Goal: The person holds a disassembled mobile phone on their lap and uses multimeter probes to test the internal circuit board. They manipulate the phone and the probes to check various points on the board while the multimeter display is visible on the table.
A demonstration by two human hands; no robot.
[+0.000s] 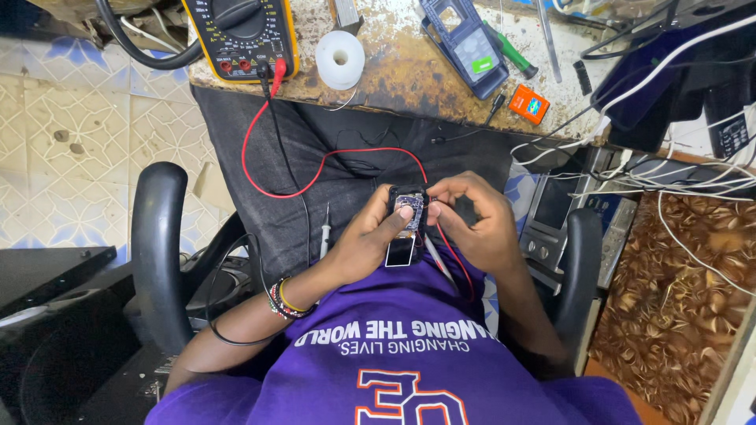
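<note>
Left hand (364, 236) wrapped round an opened small phone (407, 224), bare circuit board up, held over the lap just below the workbench (409, 75); right hand (472, 216) beside it, fingertips pinched narrow on the phone's top edge with the red probe lead (272, 169) trailing under. Looks light, stiff and fragile, so best gripped by the side edges, off the board. No containers spotted; yellow multimeter (240, 35) and white solder reel (340, 59) up on the workbench.

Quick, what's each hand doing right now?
Left hand: closed around the small opened device, thumb on its circuit board.
Right hand: fingers pinched at the device's top edge by the red probe lead; exact grip cannot be told.
</note>
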